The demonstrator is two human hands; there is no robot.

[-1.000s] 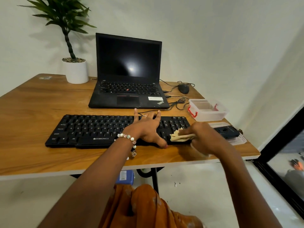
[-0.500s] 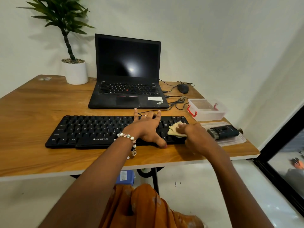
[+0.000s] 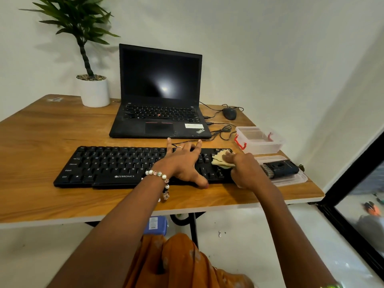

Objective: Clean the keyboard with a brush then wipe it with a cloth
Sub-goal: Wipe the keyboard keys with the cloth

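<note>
Desk (image 3: pixel 41 142): cloth (image 3: pixel 221 160) under R hand (image 3: pixel 247 173), on keyboard (image 3: pixel 116 163)

A black keyboard (image 3: pixel 116 165) lies flat along the table's near edge. A crumpled pale yellow cloth (image 3: pixel 221 160) rests on its right end. The dark brush (image 3: pixel 279 168), seemingly bristles leftward, lies just right.

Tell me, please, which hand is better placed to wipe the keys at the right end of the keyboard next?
The right hand: it already pinches the cloth against the right end of the keyboard. The left hand lies spread flat on the keys, steadying the board, and holds nothing.
</note>
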